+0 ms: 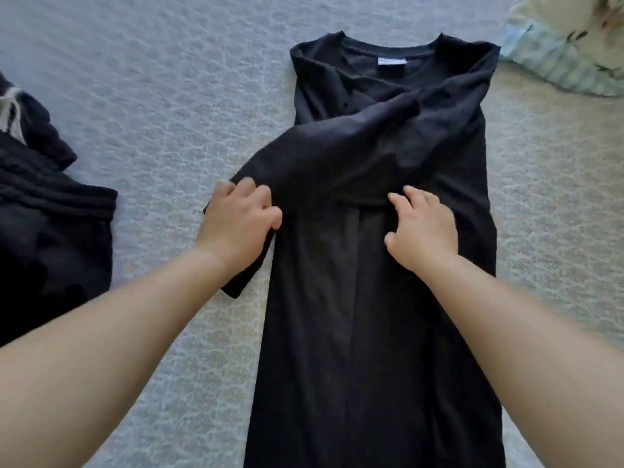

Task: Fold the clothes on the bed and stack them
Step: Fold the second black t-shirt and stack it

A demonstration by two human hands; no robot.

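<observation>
The black T-shirt (pixel 378 231) lies on the bed (pixel 169 96), long axis running away from the person, collar far. Its sleeve crosses toward the left hand (pixel 241 219), which pinches the sleeve end. The right hand (pixel 420 228) presses the shirt's middle, fingers loosely bent, grasping nothing.

I can read no words or numbers anywhere. The only label is a small white tag (pixel 391 61) sewn inside the collar of the black t-shirt (pixel 371 298); its print looks too blurred to make out.
</observation>
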